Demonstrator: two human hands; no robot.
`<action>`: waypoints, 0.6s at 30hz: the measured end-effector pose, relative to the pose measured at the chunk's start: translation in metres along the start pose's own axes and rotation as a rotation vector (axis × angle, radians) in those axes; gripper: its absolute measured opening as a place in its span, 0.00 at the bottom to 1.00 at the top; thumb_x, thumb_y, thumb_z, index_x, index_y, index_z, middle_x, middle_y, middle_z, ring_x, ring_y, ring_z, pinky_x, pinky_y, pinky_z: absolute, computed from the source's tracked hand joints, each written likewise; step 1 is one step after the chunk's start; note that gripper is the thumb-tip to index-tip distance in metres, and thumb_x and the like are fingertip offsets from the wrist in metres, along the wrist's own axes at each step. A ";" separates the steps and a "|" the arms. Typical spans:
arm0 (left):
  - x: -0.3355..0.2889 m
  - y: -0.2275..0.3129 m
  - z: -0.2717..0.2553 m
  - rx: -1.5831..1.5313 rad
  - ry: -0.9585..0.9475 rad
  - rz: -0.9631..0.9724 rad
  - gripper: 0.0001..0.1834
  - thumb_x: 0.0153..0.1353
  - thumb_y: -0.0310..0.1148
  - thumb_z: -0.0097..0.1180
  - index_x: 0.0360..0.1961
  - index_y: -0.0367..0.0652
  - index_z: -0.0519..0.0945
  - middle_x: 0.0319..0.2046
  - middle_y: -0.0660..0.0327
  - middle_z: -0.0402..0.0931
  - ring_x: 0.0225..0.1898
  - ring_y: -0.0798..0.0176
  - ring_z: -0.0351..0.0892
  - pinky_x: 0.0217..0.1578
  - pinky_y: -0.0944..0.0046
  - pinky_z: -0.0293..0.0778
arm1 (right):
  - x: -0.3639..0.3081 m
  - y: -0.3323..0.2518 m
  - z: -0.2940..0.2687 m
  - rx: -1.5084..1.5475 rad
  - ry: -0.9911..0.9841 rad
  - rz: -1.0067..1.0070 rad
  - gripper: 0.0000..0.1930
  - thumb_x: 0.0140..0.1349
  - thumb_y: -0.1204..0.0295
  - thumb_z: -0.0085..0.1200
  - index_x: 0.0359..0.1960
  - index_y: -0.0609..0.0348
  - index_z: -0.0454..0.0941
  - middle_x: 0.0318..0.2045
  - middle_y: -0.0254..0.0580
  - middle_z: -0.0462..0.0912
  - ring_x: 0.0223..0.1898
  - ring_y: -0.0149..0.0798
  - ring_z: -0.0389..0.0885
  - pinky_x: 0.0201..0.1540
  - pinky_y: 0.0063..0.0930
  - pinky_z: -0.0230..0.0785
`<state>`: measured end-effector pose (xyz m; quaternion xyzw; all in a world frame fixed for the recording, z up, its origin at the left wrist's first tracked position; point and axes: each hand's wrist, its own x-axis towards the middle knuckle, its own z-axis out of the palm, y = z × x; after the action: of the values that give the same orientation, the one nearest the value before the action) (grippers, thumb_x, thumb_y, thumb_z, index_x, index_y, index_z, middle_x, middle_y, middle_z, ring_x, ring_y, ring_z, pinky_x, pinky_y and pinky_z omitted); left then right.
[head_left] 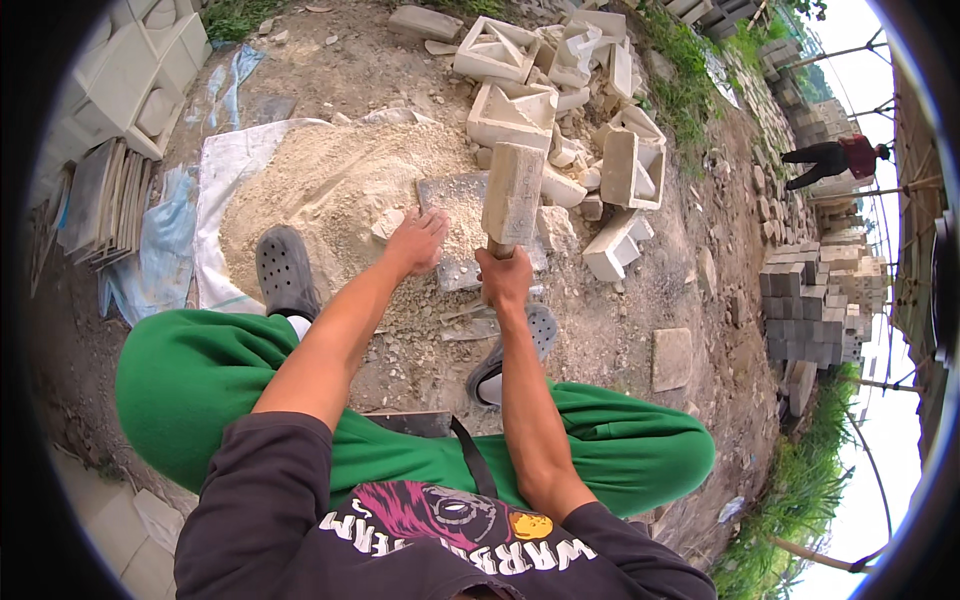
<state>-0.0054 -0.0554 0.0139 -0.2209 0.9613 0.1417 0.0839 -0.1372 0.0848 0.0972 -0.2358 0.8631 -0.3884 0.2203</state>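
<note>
My right hand (505,276) is closed round the short handle of a mallet with a big, dusty, block-shaped head (514,193). The head is raised and hides part of the flat grey slab (462,273) behind it. To its left, my left hand (420,241) reaches down with fingers stretched out over pale crumbled stone at the slab's left edge. Whether anything lies under the fingers is hidden. A pale stone lump (387,224) sits just left of that hand. Behind it spreads a heap of pale crushed stone (330,180) on a white sheet (212,190).
Broken cast blocks (512,112) are piled beyond the slab. My shoes (287,268) flank the work spot. Flat boards (108,205) and pale blocks (125,85) stand at left. Stacked grey blocks (810,300) and a distant person (850,160) are at right.
</note>
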 end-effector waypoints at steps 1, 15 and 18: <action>0.002 0.001 -0.001 0.020 -0.002 -0.002 0.38 0.65 0.44 0.48 0.73 0.36 0.56 0.74 0.49 0.54 0.76 0.50 0.51 0.72 0.42 0.48 | -0.002 0.010 0.006 -0.050 0.044 -0.045 0.15 0.49 0.66 0.66 0.31 0.68 0.80 0.19 0.43 0.83 0.19 0.35 0.84 0.24 0.33 0.75; -0.023 -0.004 0.022 -0.029 0.084 -0.144 0.35 0.68 0.45 0.47 0.72 0.39 0.59 0.74 0.52 0.56 0.76 0.50 0.52 0.73 0.43 0.46 | -0.021 0.003 0.002 -0.163 -0.181 0.060 0.22 0.47 0.58 0.63 0.39 0.65 0.85 0.34 0.64 0.86 0.41 0.59 0.86 0.46 0.46 0.77; -0.025 0.002 0.021 -0.001 0.131 -0.105 0.34 0.68 0.43 0.45 0.71 0.37 0.60 0.73 0.53 0.57 0.75 0.53 0.52 0.74 0.45 0.46 | -0.018 0.001 0.011 -0.120 -0.121 0.009 0.22 0.48 0.58 0.64 0.39 0.65 0.85 0.34 0.64 0.85 0.41 0.58 0.86 0.45 0.48 0.76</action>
<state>0.0178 -0.0376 0.0005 -0.2796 0.9518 0.1231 0.0282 -0.1171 0.0893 0.0930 -0.2677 0.8709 -0.3200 0.2596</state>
